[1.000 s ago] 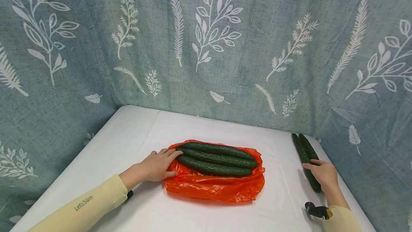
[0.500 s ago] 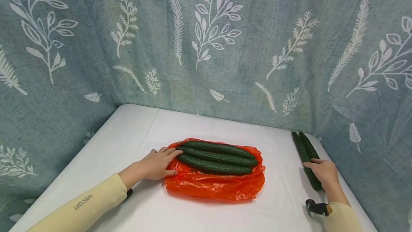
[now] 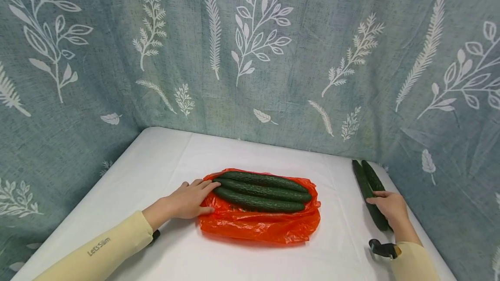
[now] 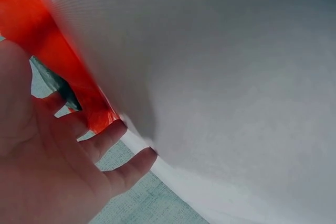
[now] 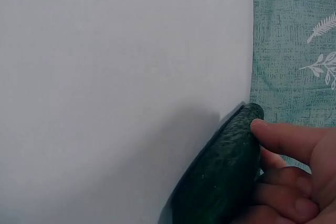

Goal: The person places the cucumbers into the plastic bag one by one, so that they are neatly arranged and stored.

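In the head view, three dark green cucumbers lie side by side on an opened red plastic bag in the middle of the table. My left hand rests at the bag's left end, its fingers spread and fairly straight, fingertips touching the cucumber ends. Two more cucumbers lie lengthwise near the table's right edge. My right hand grips the left one of that pair, thumb on its near side and fingers curled round the other. The right one of the pair is partly hidden behind the hand.
A white cloth covers the table. Patterned green-blue curtains hang close along its back and sides. A black wrist-camera mount sticks out from the right wrist.
My right hand and the cucumber in it have shifted slightly left, so a little more of the other one's near end shows. My left hand, the bag and its cucumbers stay in place.
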The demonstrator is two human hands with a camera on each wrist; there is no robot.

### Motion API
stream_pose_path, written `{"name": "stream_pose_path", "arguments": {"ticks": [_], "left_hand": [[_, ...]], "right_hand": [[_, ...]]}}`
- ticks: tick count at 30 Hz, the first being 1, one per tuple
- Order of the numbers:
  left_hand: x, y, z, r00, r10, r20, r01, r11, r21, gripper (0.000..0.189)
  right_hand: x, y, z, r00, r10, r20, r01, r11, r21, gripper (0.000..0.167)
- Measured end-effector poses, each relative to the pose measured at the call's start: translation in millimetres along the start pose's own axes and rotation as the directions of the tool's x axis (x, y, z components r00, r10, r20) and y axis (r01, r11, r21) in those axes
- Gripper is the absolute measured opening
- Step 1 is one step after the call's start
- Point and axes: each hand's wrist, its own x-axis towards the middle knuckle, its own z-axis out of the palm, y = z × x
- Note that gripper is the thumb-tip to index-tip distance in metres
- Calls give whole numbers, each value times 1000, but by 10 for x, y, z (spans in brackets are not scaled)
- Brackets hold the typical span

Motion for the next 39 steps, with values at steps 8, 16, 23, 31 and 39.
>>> {"name": "stream_pose_path", "arguments": {"ticks": [8,16,23,31,39], "left_hand": [[3,4,-5,1000,-6,10,6,1000,-5,79],[4,4,16,1000,-3,10,3,1000,-4,79],[4,-1,9,1000,-10,17,10,1000,9,80],[-7,-15,0,1000,-13,14,13,1000,8,80],[10,-18,14,1000,-5,6,5,1000,2,79]], "right_hand": [[-32,-46,123,1000,-17,-25,18,998,61,64],[-47,-37,174,999,10,33,-10,1000,25,77],[-48,-54,219,999,9,33,-10,1000,11,79],[-30,-71,272,1000,14,-20,-14,1000,14,71],[7,-41,300,997,35,-65,-32,998,47,67]]}}
